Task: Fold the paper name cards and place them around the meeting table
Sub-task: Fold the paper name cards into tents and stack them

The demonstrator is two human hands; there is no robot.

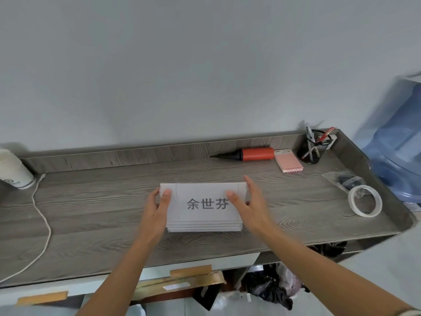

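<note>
A stack of several white paper name cards point(202, 215) lies in the middle of the grey wood-grain desk point(102, 215). The top card carries large grey printed characters and thin fold lines near its ends. My left hand point(157, 208) grips the stack's left end, thumb on top and fingers round the edge. My right hand point(248, 206) grips the right end the same way, thumb on the top card. The stack's lower edges sit on the desk.
At the back right lie a red and black hand pump point(250, 154), a pink notepad point(288, 163) and a mesh pen holder point(315, 145). A tape roll point(365, 200) sits right. A white cup point(13, 171) and cable point(42, 215) are left. A blue water bottle point(398, 142) stands beside the desk.
</note>
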